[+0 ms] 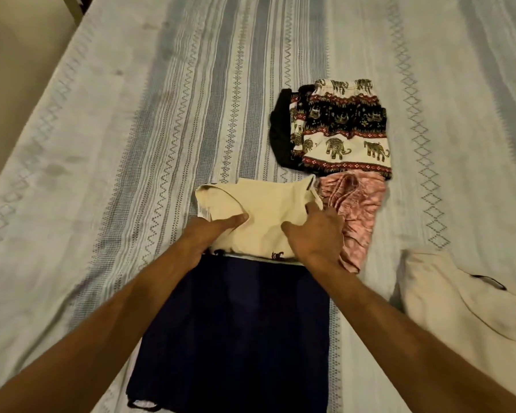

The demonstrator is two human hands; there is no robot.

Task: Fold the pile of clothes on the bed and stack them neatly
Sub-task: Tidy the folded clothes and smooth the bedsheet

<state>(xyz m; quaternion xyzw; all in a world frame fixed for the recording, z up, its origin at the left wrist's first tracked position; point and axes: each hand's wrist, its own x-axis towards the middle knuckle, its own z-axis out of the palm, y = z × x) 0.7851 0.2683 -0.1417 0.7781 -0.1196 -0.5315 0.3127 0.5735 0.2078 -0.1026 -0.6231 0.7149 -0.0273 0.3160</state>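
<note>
The cream top [262, 222] is pressed flat on the bed [102, 144] by the left hand [212, 234] and right hand [313, 234], fingers straight. The elephant-print stack [340, 129] seems done; the pink cloth [355, 210] and the beige garment [459, 299] seem left.

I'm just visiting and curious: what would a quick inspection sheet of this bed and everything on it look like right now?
Surface: bed sheet, pale with blue woven stripes, a few darker spots on the left.
Job's things: cream garment being folded, lying over the far end of a navy garment; folded elephant-print garment on top of a black garment; pink garment crumpled; beige garment unfolded at the right.
Clutter: nothing seen.
Hands: left hand and right hand both press on the cream garment.
Cables: nothing seen.
Surroundings: floor past the bed's left edge.
</note>
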